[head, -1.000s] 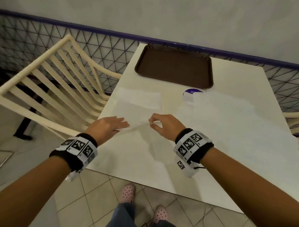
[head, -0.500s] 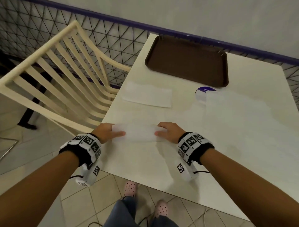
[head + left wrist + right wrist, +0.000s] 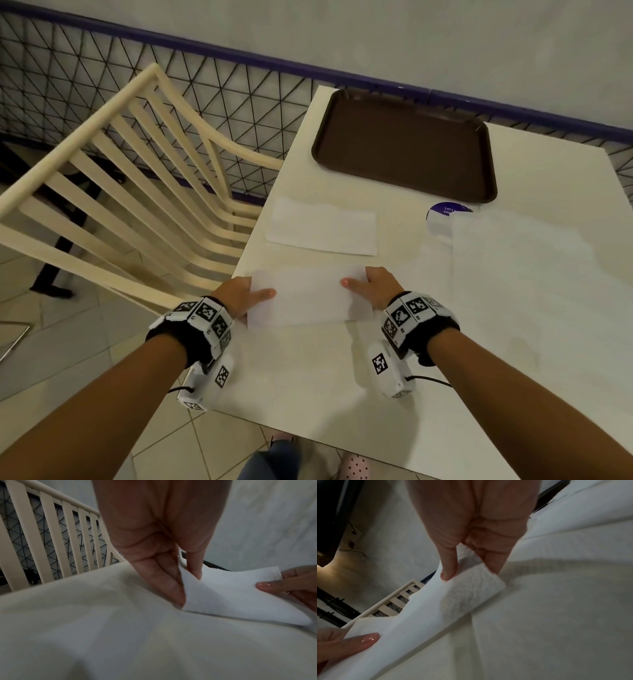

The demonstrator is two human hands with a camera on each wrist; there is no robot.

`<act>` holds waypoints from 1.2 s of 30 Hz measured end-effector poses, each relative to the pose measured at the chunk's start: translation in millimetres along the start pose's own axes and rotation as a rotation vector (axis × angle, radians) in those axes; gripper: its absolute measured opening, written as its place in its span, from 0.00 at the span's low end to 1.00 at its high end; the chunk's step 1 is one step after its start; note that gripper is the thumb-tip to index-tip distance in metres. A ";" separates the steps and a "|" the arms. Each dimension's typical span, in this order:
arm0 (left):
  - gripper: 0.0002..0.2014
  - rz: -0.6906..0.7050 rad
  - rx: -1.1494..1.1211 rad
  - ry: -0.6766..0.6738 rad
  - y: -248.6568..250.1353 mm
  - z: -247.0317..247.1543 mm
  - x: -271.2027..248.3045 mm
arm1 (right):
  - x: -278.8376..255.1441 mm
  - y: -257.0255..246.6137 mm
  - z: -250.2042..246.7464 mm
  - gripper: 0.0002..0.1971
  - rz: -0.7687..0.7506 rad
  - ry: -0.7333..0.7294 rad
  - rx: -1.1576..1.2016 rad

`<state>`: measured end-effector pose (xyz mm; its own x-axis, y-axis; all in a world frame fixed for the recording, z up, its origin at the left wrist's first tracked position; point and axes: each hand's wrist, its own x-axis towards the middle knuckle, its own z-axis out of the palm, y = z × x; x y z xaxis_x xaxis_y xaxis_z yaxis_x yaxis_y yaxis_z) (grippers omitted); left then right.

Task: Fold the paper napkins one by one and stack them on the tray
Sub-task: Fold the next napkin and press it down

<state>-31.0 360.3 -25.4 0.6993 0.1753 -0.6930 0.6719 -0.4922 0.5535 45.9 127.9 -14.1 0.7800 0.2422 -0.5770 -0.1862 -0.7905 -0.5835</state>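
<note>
A white paper napkin (image 3: 308,294), folded into a long strip, is held just above the cream table (image 3: 308,377) near its left front edge. My left hand (image 3: 239,294) pinches its left end between thumb and fingers (image 3: 171,588). My right hand (image 3: 370,286) pinches the right end the same way, thumb on top (image 3: 448,572). The napkin (image 3: 419,608) shows its lower fold line resting near the table. A second folded napkin (image 3: 322,228) lies flat farther back. The brown tray (image 3: 404,147) sits at the far end with nothing on it.
A cream slatted chair (image 3: 137,178) stands close against the table's left edge. More flat white napkins (image 3: 531,274) cover the right side of the table, partly over a round purple sticker (image 3: 448,210). A black mesh fence (image 3: 239,102) and a wall run behind.
The napkin went from a thin raised edge between my hands to a folded strip drawn toward me. Both hands came nearer the front edge, and the folded napkin behind is now uncovered.
</note>
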 end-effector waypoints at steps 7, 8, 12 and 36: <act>0.26 -0.052 0.028 0.016 0.2 -3.1 8.6 | 12.1 -9.3 5.1 0.22 0.061 0.028 -0.075; 0.26 -0.057 0.033 0.017 0.0 -2.9 9.5 | 13.2 -10.1 5.9 0.19 0.062 0.022 -0.072; 0.27 -0.073 0.047 0.040 -1.6 -1.3 14.0 | 16.0 -8.0 6.0 0.16 0.057 0.013 -0.052; 0.26 0.280 0.842 0.276 35.8 59.0 -21.7 | 11.3 -12.3 9.6 0.22 0.051 0.037 -0.194</act>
<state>-36.6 288.5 -17.7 0.9152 0.0995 -0.3905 0.1461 -0.9850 0.0914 51.3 145.7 -18.9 0.7947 0.1807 -0.5795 -0.1103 -0.8958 -0.4306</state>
